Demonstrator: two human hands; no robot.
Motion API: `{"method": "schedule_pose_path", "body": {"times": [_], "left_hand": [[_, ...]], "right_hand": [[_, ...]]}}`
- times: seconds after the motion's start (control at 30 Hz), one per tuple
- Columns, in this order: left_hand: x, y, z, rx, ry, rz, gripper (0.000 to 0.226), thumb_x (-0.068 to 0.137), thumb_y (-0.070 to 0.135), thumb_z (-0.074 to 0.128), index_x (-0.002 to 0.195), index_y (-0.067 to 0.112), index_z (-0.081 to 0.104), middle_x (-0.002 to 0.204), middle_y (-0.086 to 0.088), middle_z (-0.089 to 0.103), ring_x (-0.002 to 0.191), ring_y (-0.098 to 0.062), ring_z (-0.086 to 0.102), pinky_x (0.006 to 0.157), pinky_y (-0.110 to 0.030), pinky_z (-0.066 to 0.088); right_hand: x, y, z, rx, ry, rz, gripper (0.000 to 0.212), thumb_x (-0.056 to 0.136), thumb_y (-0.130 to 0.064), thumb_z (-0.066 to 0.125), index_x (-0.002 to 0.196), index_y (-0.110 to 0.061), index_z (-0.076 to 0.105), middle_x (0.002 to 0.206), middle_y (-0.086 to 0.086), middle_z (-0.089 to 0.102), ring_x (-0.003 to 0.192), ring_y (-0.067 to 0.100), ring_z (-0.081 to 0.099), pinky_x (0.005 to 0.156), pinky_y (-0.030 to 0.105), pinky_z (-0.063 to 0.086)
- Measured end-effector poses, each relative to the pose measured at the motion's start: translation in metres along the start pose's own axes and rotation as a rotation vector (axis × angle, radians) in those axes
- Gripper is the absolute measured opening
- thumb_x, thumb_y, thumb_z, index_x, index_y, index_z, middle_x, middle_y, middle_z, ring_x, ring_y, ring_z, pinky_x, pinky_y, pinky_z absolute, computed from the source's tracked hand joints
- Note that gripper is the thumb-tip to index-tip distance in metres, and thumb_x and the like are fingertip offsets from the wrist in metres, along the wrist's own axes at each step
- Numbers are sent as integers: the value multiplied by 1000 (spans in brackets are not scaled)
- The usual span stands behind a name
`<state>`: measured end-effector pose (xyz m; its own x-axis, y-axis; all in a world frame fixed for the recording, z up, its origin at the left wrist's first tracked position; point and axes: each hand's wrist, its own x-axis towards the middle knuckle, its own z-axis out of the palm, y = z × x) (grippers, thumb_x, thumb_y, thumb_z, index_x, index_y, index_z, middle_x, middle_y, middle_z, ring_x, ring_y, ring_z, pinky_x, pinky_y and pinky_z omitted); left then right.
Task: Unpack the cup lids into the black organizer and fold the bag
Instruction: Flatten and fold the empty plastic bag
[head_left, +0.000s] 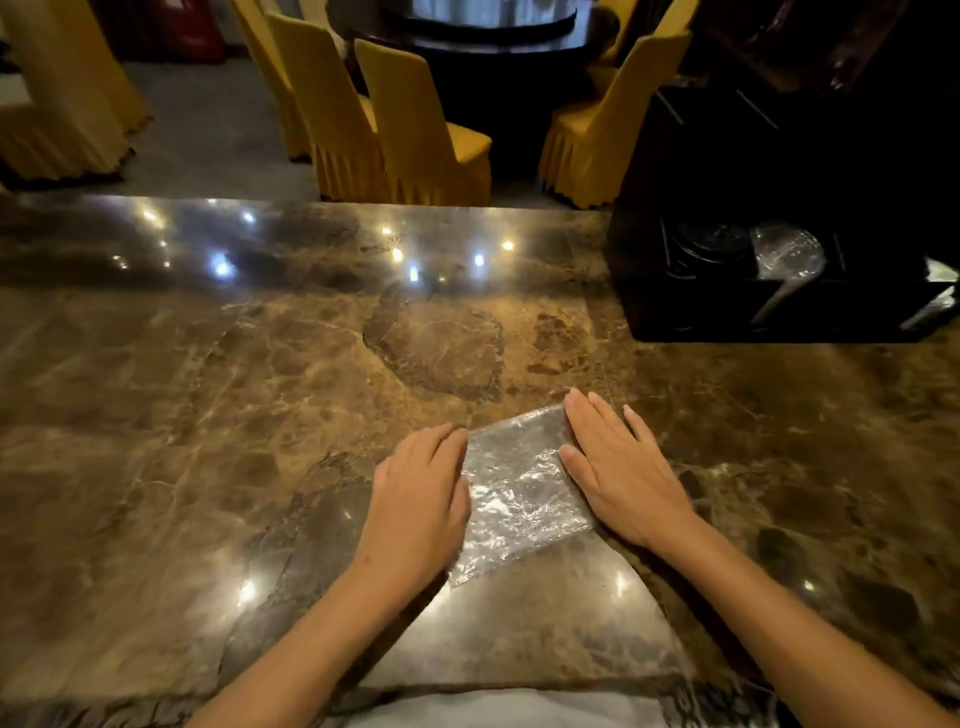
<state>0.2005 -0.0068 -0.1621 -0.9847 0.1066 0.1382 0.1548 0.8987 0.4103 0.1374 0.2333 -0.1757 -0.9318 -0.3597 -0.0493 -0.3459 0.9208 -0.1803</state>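
Note:
A clear, crinkled plastic bag (519, 493) lies flat on the brown marble counter, folded into a narrow strip. My left hand (421, 499) rests palm down on its left edge. My right hand (618, 473) presses flat on its right edge, fingers straight and together. Neither hand grips the bag. At the far right stands the black organizer (691, 312). A stack of black cup lids (711, 247) sits in one compartment, and clear plastic (789, 254) shows in the compartment beside it.
The polished counter (260, 389) stretches wide to the left and toward the far edge. Beyond it stand yellow-covered chairs (415, 130) around a dark round table. A white cloth edge (519, 709) shows at the near counter edge.

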Motion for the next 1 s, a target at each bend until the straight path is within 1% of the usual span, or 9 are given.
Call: {"method": "schedule_pose_path", "body": {"times": [0.1, 0.23, 0.37, 0.5, 0.6, 0.7, 0.83, 0.93, 1.0], "left_hand": [[19, -8, -14, -2, -38, -157, 47, 87, 38, 71, 127, 23, 53, 107, 3, 45, 99, -18, 37, 80, -36, 29], [36, -17, -26, 36, -205, -251, 48, 74, 48, 80, 104, 28, 49, 93, 9, 47, 98, -24, 49, 73, -37, 32], [41, -18, -29, -48, -242, -301, 32, 70, 39, 84, 80, 23, 59, 75, 8, 66, 85, -21, 62, 76, -39, 44], [40, -27, -35, -469, -241, -280, 28, 73, 15, 88, 64, 19, 62, 62, 7, 65, 64, -10, 62, 68, -34, 51], [39, -30, -46, -687, -150, -213, 23, 73, 3, 85, 70, 14, 65, 64, 10, 65, 61, -1, 57, 64, -20, 45], [41, -29, -51, -857, -9, -246, 18, 74, -1, 83, 80, 4, 67, 72, -4, 64, 64, -10, 55, 62, -24, 46], [34, -18, -43, -1302, 45, -420, 14, 80, 2, 78, 91, 5, 70, 73, -3, 72, 66, -13, 67, 62, -22, 56], [21, -3, -23, -1376, -91, -449, 25, 85, 11, 76, 62, 20, 70, 56, 5, 64, 48, -5, 59, 46, -15, 48], [16, 11, -7, -1389, -132, -460, 25, 85, 10, 75, 62, 19, 70, 54, 3, 62, 45, -5, 56, 43, -15, 45]], "right_hand": [[3, 3, -1, 136, 34, 32, 73, 97, -59, 5, 158, -19, 9, 165, -4, 17, 151, 7, 7, 123, 36, 4], [2, 4, 2, 114, 80, 11, 71, 99, -59, 13, 157, -20, 15, 164, -4, 23, 151, 9, 11, 121, 33, 3], [3, 3, -2, 216, 80, 56, 73, 95, -61, 22, 156, -23, 19, 163, -3, 27, 150, 9, 15, 122, 34, 5], [10, 2, -14, 518, 77, 150, 72, 92, -52, 54, 154, -25, 28, 151, -10, 43, 141, 13, 34, 117, 39, 23], [14, -1, -31, 956, 158, 172, 63, 86, -34, 73, 143, -26, 47, 126, -20, 59, 114, -7, 58, 93, 15, 46], [15, -1, -38, 1152, 99, 157, 20, 83, -20, 77, 103, -17, 74, 97, 4, 77, 84, 9, 72, 72, 22, 58], [-2, -1, -33, 1304, 182, 261, 14, 88, -13, 71, 86, 1, 68, 70, 15, 55, 59, 17, 48, 54, 24, 41], [-23, 3, -31, 1381, 295, 376, 14, 92, -16, 67, 78, -13, 67, 64, 8, 46, 56, 14, 39, 51, 24, 34], [-40, 9, -32, 1401, 394, 450, 14, 92, -17, 67, 78, -15, 66, 60, 1, 47, 52, 9, 40, 48, 20, 36]]}}
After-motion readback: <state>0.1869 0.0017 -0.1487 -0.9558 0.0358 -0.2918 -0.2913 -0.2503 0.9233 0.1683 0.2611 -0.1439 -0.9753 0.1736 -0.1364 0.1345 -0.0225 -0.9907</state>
